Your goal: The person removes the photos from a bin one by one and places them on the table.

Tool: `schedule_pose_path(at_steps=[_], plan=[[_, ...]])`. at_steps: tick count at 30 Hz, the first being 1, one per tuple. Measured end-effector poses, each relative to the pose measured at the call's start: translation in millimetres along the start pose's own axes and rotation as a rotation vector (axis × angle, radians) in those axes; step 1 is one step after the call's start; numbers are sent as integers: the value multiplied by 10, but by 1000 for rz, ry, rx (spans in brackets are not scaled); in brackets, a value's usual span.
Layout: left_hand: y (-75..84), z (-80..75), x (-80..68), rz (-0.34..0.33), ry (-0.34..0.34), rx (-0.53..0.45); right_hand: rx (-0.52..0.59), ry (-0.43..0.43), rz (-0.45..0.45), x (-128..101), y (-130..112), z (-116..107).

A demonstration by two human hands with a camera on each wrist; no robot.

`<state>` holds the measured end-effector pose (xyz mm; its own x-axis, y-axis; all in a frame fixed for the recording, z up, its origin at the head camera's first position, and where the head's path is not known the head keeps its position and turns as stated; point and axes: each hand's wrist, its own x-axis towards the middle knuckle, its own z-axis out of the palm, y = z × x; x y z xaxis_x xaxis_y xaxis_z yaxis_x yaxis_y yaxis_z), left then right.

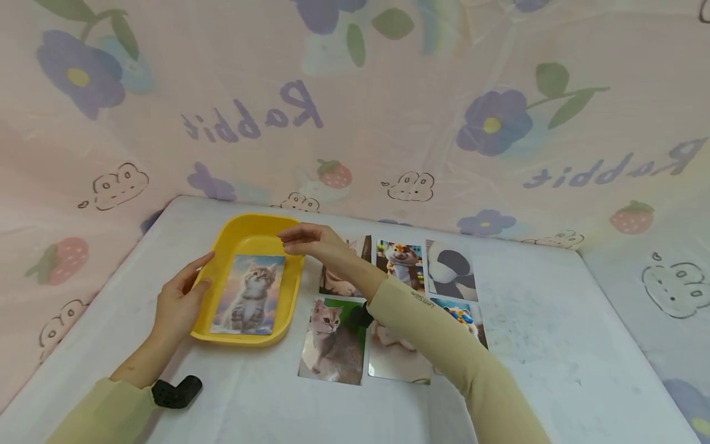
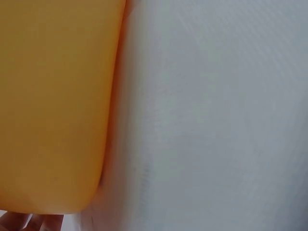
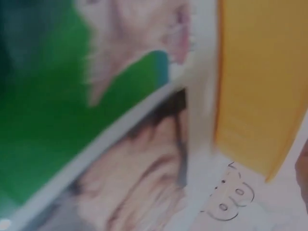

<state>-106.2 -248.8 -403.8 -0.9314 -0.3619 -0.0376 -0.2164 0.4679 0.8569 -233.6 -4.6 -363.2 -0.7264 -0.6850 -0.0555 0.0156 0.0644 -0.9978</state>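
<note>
My left hand [image 1: 180,302] grips the left rim of a yellow tray [image 1: 255,225], thumb over the inside and fingers along the outer side. In the left wrist view, fingertips [image 2: 33,222] show at the tray's lower edge. A picture card of a fluffy striped kitten [image 1: 249,296] lies in the tray. My right hand [image 1: 310,239] is over the tray's right rim, fingers extended to the left, with nothing seen in it. Below the right forearm lies a card of a grey-brown cat [image 1: 333,345], partly covered by the wrist camera.
Right of the tray, more cards lie in two rows, among them a cartoon animal card [image 1: 400,259] and a black-and-white one [image 1: 452,268]; the right arm hides parts of several. A patterned curtain [image 1: 355,111] stands behind the white table [image 1: 554,320].
</note>
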Motion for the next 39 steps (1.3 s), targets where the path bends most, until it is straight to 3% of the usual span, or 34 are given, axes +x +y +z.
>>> schedule_pose_path(at_steps=[8,14,27,39], plan=[[-10,-2,-5,18,-13,-7,-75,-32,98,208,-33,172],[-15,-10,-3,56,-26,-24,-133,-36,101,339,-20,266],[-5,-6,5,24,-34,-51,-372,-41,222,498,-1,412],[8,2,-8,17,-29,-56,-446,-94,283,518,-6,476]])
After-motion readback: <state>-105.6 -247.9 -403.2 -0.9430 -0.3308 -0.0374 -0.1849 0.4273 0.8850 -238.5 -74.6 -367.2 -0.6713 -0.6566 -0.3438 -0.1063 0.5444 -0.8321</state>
